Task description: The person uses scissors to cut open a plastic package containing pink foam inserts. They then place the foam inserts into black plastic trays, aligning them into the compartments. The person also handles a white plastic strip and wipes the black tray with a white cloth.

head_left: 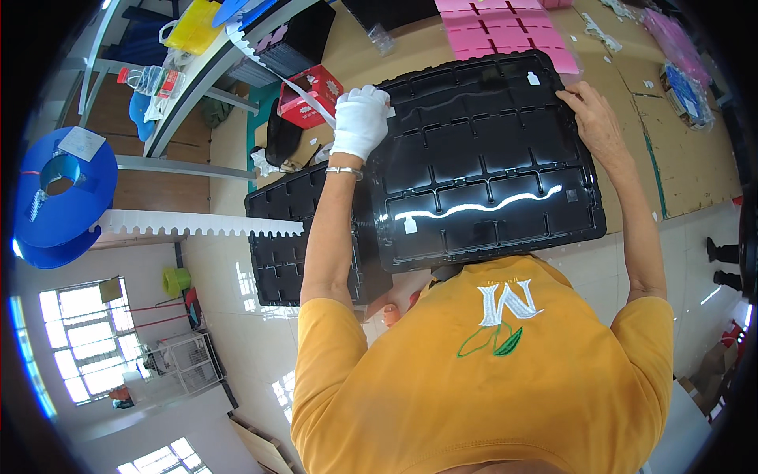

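A black plastic tray (482, 170) with raised ribs and divided pockets is tilted up in front of my body. Small white labels show on it, one (533, 78) near its far right corner and one (410, 226) near its near left. My left hand (361, 122), in a white glove, is closed at the tray's far left corner, a small white label (391, 112) at its fingertips. A white strip (304, 95) runs down to this hand; whether it is held is hidden. My bare right hand (591, 118) grips the tray's far right edge, fingers bent over the rim.
More black trays (276, 265) lie to the left. A blue reel (67, 197) feeds a toothed white strip (197, 223) toward them. Behind are a red box (312, 95), pink divided sheets (505, 31) and a cardboard-covered table (695, 174). A bottle (150, 80) lies on the upper-left shelf.
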Demonstrator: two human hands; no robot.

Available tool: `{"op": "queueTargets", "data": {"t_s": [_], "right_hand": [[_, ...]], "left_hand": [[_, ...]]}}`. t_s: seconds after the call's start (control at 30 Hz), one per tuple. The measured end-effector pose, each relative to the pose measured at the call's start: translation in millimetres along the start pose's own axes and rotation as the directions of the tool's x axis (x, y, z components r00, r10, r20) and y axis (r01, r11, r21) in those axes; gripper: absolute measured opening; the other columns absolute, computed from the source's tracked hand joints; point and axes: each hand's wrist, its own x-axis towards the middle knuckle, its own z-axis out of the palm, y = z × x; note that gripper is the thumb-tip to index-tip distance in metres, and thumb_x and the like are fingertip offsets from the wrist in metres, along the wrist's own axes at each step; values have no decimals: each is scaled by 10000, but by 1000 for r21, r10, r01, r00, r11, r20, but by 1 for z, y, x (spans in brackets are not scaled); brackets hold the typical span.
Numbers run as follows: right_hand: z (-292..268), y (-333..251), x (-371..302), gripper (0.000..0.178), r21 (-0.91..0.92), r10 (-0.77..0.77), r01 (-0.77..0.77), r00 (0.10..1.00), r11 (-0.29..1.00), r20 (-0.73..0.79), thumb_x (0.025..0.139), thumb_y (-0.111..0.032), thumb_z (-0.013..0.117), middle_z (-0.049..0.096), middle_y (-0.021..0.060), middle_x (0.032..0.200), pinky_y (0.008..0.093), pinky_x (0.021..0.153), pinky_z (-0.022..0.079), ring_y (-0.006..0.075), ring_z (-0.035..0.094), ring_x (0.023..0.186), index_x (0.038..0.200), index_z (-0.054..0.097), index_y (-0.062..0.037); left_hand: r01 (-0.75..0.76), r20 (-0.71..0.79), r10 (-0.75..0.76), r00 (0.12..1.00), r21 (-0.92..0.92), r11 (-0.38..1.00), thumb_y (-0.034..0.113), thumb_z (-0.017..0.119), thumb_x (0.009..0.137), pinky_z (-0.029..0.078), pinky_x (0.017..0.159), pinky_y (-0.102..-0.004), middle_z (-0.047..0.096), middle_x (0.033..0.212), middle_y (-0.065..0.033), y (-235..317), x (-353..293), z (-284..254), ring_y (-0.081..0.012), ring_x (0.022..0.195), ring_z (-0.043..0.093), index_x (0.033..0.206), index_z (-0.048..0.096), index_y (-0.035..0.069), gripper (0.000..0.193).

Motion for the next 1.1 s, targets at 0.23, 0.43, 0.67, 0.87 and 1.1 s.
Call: {"op": "queueTargets", "data": {"t_s": [0.23,0.43,0.67,0.87,1.1], "right_hand": [[-12,-5,-12,246,43,15,-14,1000,999,-24,827,28,564,584,79,1041,371,851,458,258,583,1003,1055,644,-20],[-16,-6,-14,233,56,43,-40,998,998,-41,830,16,591,594,78,1066,368,857,464,258,590,998,1053,644,-25],[-19,-10,-17,255,59,37,-33,997,998,-64,825,27,590,595,80,1063,372,859,465,261,588,994,1071,636,-24],[-27,-16,-29,365,71,93,-89,994,993,-50,757,99,560,587,90,1050,374,859,461,272,585,983,1091,629,-30],[-52,-36,-34,434,126,82,-71,994,989,-77,744,130,537,584,105,1077,357,823,469,273,587,964,1136,627,-36]], "left_hand": [[-19,-44,19,999,7,1000,188,627,813,451,790,-422,642,885,-79,6,-5,-4,-283,868,621,909,689,124,131],[4,1,-4,1000,-48,999,220,638,812,439,788,-423,641,850,-72,0,0,-7,-273,856,623,859,697,124,122],[-83,-39,83,996,0,997,191,657,795,433,775,-425,622,821,-101,-2,1,2,-298,824,611,831,653,82,115],[-176,-187,169,968,-23,984,103,672,770,432,757,-423,602,815,-106,4,-13,-13,-317,790,593,833,611,65,96],[105,-67,-246,967,-777,620,-38,603,816,525,755,-290,646,940,-94,22,-86,-75,-182,849,654,909,580,-5,101]]}}
